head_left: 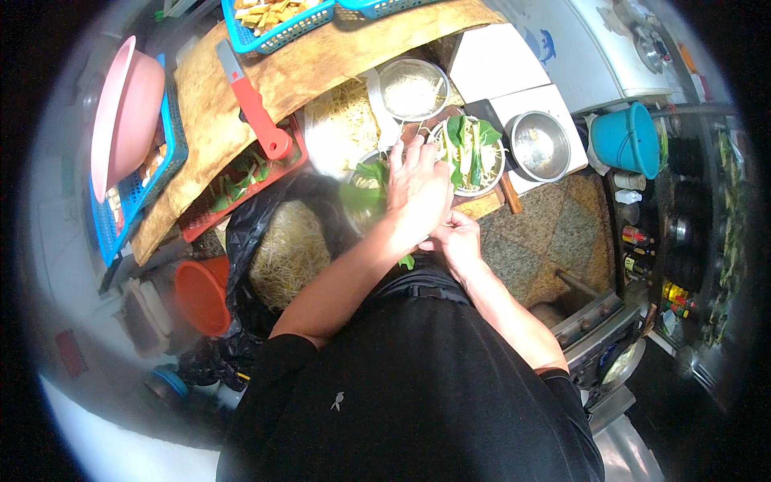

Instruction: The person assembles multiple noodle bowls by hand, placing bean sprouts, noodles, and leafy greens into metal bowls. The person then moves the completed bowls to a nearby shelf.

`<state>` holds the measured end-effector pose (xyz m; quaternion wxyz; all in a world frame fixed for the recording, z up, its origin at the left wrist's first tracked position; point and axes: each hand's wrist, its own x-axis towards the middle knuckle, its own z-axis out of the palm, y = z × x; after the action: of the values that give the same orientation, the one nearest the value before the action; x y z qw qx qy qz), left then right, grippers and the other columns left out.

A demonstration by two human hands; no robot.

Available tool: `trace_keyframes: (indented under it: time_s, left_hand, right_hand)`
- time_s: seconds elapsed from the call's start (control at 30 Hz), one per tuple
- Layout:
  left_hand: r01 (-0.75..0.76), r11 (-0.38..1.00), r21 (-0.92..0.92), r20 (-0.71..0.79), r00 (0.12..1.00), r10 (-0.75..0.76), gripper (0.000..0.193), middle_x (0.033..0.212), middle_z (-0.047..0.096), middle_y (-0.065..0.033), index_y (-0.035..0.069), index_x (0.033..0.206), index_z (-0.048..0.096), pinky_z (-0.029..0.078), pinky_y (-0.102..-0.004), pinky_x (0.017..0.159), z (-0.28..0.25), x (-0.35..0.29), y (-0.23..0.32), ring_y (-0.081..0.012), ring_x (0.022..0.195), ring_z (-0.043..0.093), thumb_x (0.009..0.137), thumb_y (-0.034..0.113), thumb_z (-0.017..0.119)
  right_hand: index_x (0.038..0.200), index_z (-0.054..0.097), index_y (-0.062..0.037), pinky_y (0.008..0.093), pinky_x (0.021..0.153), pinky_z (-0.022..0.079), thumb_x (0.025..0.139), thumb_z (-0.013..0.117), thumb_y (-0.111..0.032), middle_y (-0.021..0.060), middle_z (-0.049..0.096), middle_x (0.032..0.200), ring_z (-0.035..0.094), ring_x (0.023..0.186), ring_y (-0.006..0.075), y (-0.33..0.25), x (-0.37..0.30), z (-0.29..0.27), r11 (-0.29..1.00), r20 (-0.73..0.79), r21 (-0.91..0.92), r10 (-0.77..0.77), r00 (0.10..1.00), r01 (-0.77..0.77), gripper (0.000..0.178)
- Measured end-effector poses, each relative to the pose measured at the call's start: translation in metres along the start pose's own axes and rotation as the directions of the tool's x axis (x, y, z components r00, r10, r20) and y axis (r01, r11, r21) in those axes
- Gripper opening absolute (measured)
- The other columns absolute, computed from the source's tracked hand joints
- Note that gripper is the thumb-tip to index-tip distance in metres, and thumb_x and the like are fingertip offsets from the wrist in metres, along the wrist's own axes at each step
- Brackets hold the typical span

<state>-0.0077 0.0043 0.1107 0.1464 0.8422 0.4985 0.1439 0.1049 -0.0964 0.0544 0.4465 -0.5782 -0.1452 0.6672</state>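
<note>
My left hand stretches forward with its fingers extended, between a see-through plastic bag with green leaves and a bowl of bean sprouts topped with green leaves. My right hand is close below it, near my waist, with its fingertips pinched together. What they pinch, if anything, is too small to make out. A bit of green leaf shows under my left wrist. Just beyond my left fingertips stands a metal bowl with pale sprouts, beside a clear bag of bean sprouts.
A black bag full of bean sprouts stands at left, by an orange bucket. A red-handled blade lies across a wooden board. At right are a nearly bare metal bowl, a wooden handle and a blue bucket.
</note>
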Motion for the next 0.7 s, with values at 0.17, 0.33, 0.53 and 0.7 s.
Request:
trace_keyframes:
  time_s: [0.17, 0.33, 0.53, 0.7]
  left_hand:
    - [0.023, 0.999, 0.024, -0.061, 0.998, -0.021, 0.039, 0.128, 0.063, -0.0210, 0.000, 0.102, 0.075, 0.028, -0.0575, 0.118, 0.011, -0.005, -0.005, -0.0393, 0.137, 0.049, 0.080, 0.031, 0.081]
    - [0.016, 0.998, -0.057, -0.115, 0.993, -0.023, 0.033, 0.126, 0.063, -0.0160, 0.004, 0.104, 0.075, 0.028, -0.0566, 0.118, 0.007, -0.004, 0.004, -0.0362, 0.134, 0.050, 0.083, 0.030, 0.079]
    - [-0.105, 0.965, -0.241, -0.340, 0.940, 0.018, 0.021, 0.127, 0.066, -0.0079, 0.013, 0.100, 0.072, 0.041, -0.0493, 0.105, -0.046, -0.013, 0.006, -0.0324, 0.123, 0.059, 0.083, 0.021, 0.082]
    - [-0.137, 0.986, -0.093, -0.281, 0.954, 0.106, 0.029, 0.129, 0.065, -0.0093, 0.014, 0.110, 0.071, 0.042, -0.0491, 0.103, -0.074, -0.030, -0.041, -0.0338, 0.121, 0.059, 0.084, 0.020, 0.081]
  right_hand:
    - [0.087, 0.064, -0.0009, 0.0307, 0.064, 0.066, 0.090, 0.071, 0.009, 0.0065, 0.068, 0.085, 0.072, 0.072, 0.0172, 0.002, 0.003, -0.007, 0.999, -0.032, -0.033, 0.028, 0.999, -0.029, 0.013]
    - [0.088, 0.065, -0.0010, 0.0313, 0.064, 0.067, 0.090, 0.070, 0.009, 0.0087, 0.071, 0.088, 0.073, 0.075, 0.0179, -0.004, 0.003, -0.001, 1.000, -0.003, -0.017, -0.005, 1.000, 0.005, 0.012]
    - [0.091, 0.065, 0.0005, 0.0319, 0.064, 0.067, 0.091, 0.069, 0.009, 0.0106, 0.073, 0.092, 0.074, 0.076, 0.0191, -0.011, 0.003, -0.003, 0.999, -0.015, -0.032, -0.007, 1.000, 0.007, 0.009]
    - [0.092, 0.067, 0.0015, 0.0347, 0.066, 0.068, 0.091, 0.067, 0.008, 0.0151, 0.075, 0.096, 0.076, 0.078, 0.0229, -0.013, 0.007, -0.014, 0.999, 0.033, 0.045, 0.024, 0.999, -0.025, 0.007]
